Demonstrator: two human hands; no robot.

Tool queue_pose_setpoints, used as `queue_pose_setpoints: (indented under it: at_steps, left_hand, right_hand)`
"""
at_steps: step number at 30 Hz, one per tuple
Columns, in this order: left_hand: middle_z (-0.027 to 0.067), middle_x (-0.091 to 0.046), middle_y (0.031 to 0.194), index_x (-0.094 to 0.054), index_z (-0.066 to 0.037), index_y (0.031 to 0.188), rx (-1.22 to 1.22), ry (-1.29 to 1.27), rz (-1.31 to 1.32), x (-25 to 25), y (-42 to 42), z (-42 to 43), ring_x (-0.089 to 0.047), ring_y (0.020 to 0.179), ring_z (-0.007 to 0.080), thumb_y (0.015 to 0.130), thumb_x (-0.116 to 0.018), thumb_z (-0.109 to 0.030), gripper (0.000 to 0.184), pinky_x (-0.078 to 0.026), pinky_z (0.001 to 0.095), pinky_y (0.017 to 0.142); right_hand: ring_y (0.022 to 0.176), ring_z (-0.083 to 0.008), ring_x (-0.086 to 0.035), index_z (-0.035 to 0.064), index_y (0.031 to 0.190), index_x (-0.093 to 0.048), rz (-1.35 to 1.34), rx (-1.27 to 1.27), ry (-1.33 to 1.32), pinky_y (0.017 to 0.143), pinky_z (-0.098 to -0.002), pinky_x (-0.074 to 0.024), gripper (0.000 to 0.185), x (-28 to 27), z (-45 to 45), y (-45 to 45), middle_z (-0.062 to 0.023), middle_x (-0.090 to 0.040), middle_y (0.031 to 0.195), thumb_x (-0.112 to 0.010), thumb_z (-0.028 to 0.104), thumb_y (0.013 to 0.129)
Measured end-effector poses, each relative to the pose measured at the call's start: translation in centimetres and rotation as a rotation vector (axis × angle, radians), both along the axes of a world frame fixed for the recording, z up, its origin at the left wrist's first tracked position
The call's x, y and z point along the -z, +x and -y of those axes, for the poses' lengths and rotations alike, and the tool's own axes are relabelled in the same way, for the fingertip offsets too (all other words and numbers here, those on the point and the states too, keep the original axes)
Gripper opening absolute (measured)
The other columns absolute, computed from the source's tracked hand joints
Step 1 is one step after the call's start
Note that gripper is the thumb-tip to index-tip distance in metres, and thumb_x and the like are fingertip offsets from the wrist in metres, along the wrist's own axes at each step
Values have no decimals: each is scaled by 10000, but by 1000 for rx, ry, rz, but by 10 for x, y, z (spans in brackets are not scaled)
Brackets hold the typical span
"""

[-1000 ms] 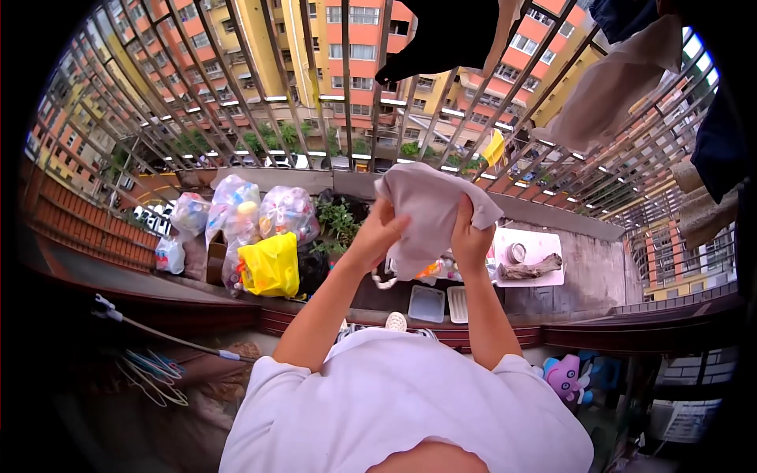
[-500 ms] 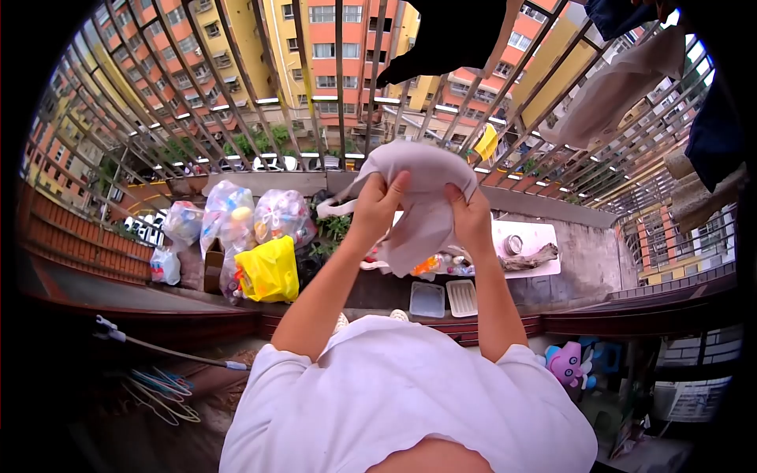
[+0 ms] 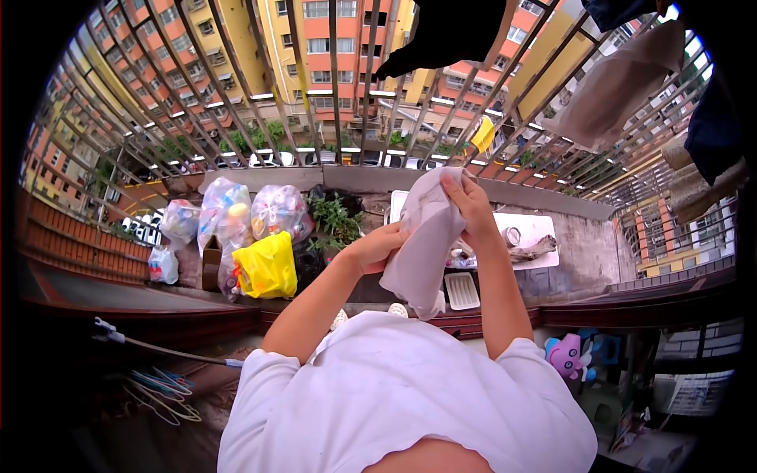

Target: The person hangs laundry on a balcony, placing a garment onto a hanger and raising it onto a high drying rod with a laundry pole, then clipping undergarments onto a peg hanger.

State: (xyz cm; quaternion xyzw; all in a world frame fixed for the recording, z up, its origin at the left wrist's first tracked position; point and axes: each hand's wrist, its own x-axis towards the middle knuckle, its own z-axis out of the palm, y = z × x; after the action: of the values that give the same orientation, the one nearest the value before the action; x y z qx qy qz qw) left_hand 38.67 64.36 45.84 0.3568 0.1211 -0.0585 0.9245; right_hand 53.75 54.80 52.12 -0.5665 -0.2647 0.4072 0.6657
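Observation:
A pale pinkish-grey garment [image 3: 426, 244] hangs bunched and folded between my hands, in front of my chest. My right hand [image 3: 468, 205] grips its upper right edge, with the thumb on the near side. Lower down on the left, my left hand [image 3: 378, 247] is closed at the cloth's side, some of its fingers hidden behind the fabric. The garment's exact cut cannot be made out in its folds. It covers part of the ledge and the things behind it.
Metal bars [image 3: 339, 94] rise beyond the ledge. Clear bags of bottles [image 3: 225, 213], a yellow bag [image 3: 268, 266] and a green plant [image 3: 337, 217] stand on the left. On the right lie a white board [image 3: 540, 229] and a ridged tray [image 3: 461, 292]. Laundry [image 3: 623, 94] hangs upper right.
The garment has turned from spread wide to a narrower, upright bunch. My left hand has moved down to its side; my right hand has shifted slightly and holds its top.

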Motion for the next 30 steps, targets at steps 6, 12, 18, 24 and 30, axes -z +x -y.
queue_pose_setpoints:
  at_steps: [6, 12, 18, 24, 30]
  left_hand:
    - [67, -562, 984, -447, -3, 1116, -191, 120, 47, -20, -1, 3, -565, 811, 125, 808, -572, -251, 414, -472, 253, 683]
    - [71, -574, 954, -526, 2, 1046, -572, 428, 34, -28, -11, 0, -562, 785, 137, 777, -611, -186, 339, -464, 252, 659]
    - [61, -585, 950, -549, -2, 1038, -507, 894, -21, -28, -31, -20, -546, 831, 124, 808, -555, -104, 252, -435, 231, 729]
    - [73, -515, 1096, -408, 16, 1183, -407, 571, 205, -30, -29, -12, -500, 991, 136, 786, -438, 31, 398, -389, 253, 862]
    - [77, -448, 1175, -307, -21, 1253, -145, 48, 264, -26, -26, 7, -463, 1057, 167, 693, -631, -108, 653, -368, 302, 901]
  right_hand:
    - [836, -91, -518, 0, 1127, -424, 233, -365, 98, 669, -239, -437, 539, 0, 24, -9, -52, -520, 984, -521, 425, 811]
    - [538, -23, -270, 79, 675, -393, 548, 88, -49, 449, -182, -227, 289, 5, 37, -25, 70, -295, 589, -612, 227, 791]
    - [491, 5, -232, 101, 671, -378, 267, 140, 88, 413, -168, -164, 258, -14, 48, -19, 88, -308, 563, -569, 180, 824]
    - [506, 8, -257, 100, 694, -392, 306, 58, 62, 434, -156, -191, 238, -14, 37, -31, 90, -329, 567, -565, 194, 827]
    - [536, -12, -294, 82, 725, -396, 414, 57, 8, 460, -168, -251, 235, -5, 28, -40, 66, -359, 601, -545, 224, 839]
